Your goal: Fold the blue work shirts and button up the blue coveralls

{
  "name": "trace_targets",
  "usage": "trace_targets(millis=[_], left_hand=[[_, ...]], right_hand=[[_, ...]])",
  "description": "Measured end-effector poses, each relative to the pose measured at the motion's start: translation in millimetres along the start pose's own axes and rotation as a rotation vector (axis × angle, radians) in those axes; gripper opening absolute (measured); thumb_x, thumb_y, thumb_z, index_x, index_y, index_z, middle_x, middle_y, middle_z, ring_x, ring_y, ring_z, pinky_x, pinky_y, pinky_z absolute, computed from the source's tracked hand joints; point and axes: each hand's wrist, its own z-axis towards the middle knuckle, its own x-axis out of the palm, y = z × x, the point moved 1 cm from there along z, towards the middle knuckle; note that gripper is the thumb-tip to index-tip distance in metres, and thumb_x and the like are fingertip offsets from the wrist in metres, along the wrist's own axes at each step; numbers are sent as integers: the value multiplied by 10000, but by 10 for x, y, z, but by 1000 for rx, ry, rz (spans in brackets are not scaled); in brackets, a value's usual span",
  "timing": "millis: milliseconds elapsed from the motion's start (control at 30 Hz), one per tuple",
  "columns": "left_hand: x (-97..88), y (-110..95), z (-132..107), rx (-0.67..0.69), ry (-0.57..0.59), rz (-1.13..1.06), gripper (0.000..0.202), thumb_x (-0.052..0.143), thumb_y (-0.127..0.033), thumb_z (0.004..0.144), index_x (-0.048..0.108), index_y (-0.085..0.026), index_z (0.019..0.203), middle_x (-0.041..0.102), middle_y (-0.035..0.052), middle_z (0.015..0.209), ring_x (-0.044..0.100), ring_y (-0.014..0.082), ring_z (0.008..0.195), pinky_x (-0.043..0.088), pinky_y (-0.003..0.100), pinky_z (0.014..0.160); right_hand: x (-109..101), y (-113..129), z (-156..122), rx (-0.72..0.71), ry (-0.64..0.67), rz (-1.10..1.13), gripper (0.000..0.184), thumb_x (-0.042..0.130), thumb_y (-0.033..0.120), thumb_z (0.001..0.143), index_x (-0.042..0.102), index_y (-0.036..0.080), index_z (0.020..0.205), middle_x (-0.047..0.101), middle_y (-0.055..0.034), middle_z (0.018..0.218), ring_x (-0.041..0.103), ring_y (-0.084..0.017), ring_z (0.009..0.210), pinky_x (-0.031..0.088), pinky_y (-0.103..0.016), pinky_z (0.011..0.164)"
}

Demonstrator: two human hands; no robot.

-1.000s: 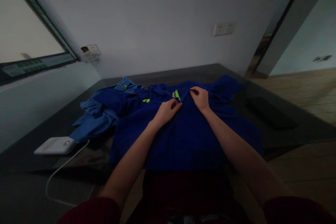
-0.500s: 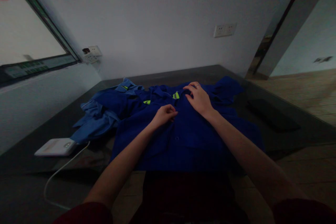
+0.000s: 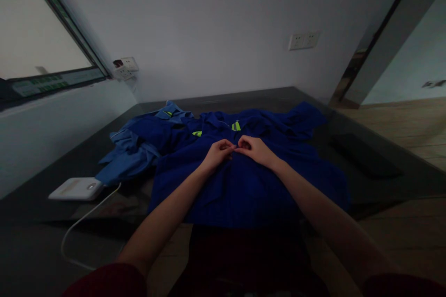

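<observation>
A dark blue work shirt (image 3: 244, 185) with neon yellow stripes near the collar lies spread on a dark table (image 3: 42, 213). My left hand (image 3: 218, 154) and my right hand (image 3: 253, 149) meet at the middle of the shirt's front, just below the collar. Both hands pinch the fabric of the shirt's front opening, fingertips almost touching. A lighter blue garment (image 3: 130, 155) lies bunched to the left, partly under the dark shirt.
A white flat device (image 3: 75, 189) with a white cable (image 3: 81, 222) sits at the left of the table. A dark flat object (image 3: 362, 154) lies at the right. Wall sockets (image 3: 303, 40) are on the back wall, a window at the left.
My right hand has come down from the collar toward the left hand. Both hands now pinch the shirt's front together, lower than a second ago.
</observation>
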Motion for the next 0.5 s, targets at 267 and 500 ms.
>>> trace_targets(millis=[267, 500], left_hand=[[-9, 45, 23, 4, 29, 30, 342, 734, -435, 650, 545, -163, 732, 487, -72, 538, 444, 52, 452, 320, 176, 455], [-33, 57, 63, 45, 20, 56, 354, 736, -437, 650, 558, -148, 751, 519, -56, 537, 446, 58, 458, 318, 177, 462]], right_hand=[[-11, -19, -36, -44, 73, 8, 148, 579, 299, 850, 560, 171, 778, 539, 29, 653, 492, -117, 609, 341, -228, 576], [-25, -65, -12, -17, 47, 115, 192, 575, 334, 838, 549, 167, 749, 527, 24, 658, 480, -115, 614, 345, -226, 579]])
